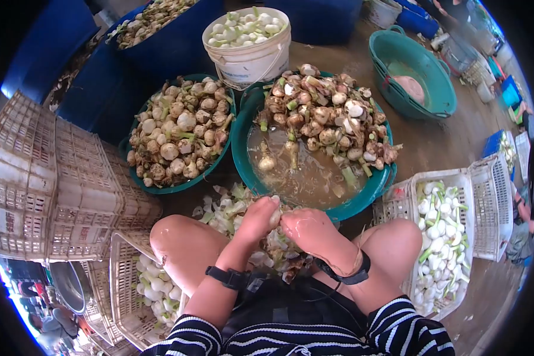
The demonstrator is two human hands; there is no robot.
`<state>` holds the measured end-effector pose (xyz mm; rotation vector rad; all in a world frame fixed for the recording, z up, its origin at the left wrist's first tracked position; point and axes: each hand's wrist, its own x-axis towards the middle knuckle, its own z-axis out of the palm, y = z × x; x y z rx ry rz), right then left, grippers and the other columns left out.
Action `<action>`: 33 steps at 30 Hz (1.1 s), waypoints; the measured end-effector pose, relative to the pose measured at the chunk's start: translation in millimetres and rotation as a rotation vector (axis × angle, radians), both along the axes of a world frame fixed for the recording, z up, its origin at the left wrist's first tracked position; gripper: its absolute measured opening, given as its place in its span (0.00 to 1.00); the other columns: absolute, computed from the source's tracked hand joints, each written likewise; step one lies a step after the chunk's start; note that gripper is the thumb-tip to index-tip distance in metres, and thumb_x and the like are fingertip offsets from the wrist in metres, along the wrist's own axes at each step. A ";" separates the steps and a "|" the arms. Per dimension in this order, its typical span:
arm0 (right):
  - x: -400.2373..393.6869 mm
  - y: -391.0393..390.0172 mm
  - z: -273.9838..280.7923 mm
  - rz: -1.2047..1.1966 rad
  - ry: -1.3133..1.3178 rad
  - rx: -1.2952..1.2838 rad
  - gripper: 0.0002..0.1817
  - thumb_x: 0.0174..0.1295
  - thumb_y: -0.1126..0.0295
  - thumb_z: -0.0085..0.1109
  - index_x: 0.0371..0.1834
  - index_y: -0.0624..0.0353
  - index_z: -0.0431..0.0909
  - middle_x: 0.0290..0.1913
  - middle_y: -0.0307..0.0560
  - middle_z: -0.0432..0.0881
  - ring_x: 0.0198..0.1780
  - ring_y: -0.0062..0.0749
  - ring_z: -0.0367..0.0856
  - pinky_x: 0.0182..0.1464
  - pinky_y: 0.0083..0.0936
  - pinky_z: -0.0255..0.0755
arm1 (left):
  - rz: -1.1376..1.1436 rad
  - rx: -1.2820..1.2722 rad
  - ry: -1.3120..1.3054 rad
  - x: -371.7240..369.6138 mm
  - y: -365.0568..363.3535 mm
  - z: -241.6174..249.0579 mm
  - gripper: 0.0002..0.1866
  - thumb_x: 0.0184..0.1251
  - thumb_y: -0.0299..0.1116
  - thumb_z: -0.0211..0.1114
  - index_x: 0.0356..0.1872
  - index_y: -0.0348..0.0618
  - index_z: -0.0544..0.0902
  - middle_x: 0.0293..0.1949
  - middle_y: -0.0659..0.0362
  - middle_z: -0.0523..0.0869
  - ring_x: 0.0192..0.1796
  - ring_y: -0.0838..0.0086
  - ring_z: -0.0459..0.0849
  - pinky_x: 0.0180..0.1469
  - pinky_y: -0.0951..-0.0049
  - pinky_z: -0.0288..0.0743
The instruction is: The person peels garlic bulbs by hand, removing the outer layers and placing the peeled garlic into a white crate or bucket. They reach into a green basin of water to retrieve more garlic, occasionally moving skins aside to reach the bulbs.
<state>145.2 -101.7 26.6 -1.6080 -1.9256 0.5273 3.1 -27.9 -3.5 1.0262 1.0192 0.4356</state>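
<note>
My left hand is closed around a pale garlic bulb, mostly covered by the fingers. Close beside it, my right hand is closed too, its fingers curled out of sight; what they grip is hidden. Both hands are between my knees, over a heap of papery peels. Just beyond them is a teal basin of murky water, with brown, unpeeled garlic bulbs piled at its far side.
A second tub of unpeeled bulbs stands left of the basin. Behind are a white bucket of peeled bulbs and a green tub. Crates of white bulbs flank my legs; stacked crates rise at left.
</note>
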 end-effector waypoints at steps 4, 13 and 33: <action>2.2 -2.8 -21.1 0.049 0.115 -0.127 0.06 0.54 0.69 0.53 0.27 0.60 0.75 0.22 0.50 0.76 0.25 0.42 0.76 0.28 0.34 0.71 | -0.140 -0.096 -0.071 -9.5 -5.6 10.6 0.09 0.64 0.38 0.50 0.32 0.44 0.73 0.25 0.66 0.74 0.25 0.83 0.71 0.25 0.83 0.62; -0.1 -13.7 -22.1 -0.191 0.686 -0.439 0.12 0.65 0.65 0.47 0.28 0.58 0.76 0.25 0.33 0.76 0.27 0.16 0.72 0.28 0.16 0.65 | -0.597 0.671 0.165 -15.6 -12.6 40.3 0.26 0.59 0.27 0.52 0.62 0.41 0.64 0.61 0.44 0.65 0.59 0.63 0.69 0.59 0.67 0.62; 48.4 -29.9 25.8 -0.135 1.864 0.093 0.05 0.60 0.72 0.51 0.28 0.61 0.73 0.40 0.54 0.77 0.40 0.37 0.78 0.41 0.32 0.74 | 0.625 -0.729 -0.631 -50.4 -7.5 13.7 0.17 0.63 0.52 0.55 0.41 0.51 0.77 0.30 0.66 0.77 0.26 0.81 0.70 0.24 0.84 0.61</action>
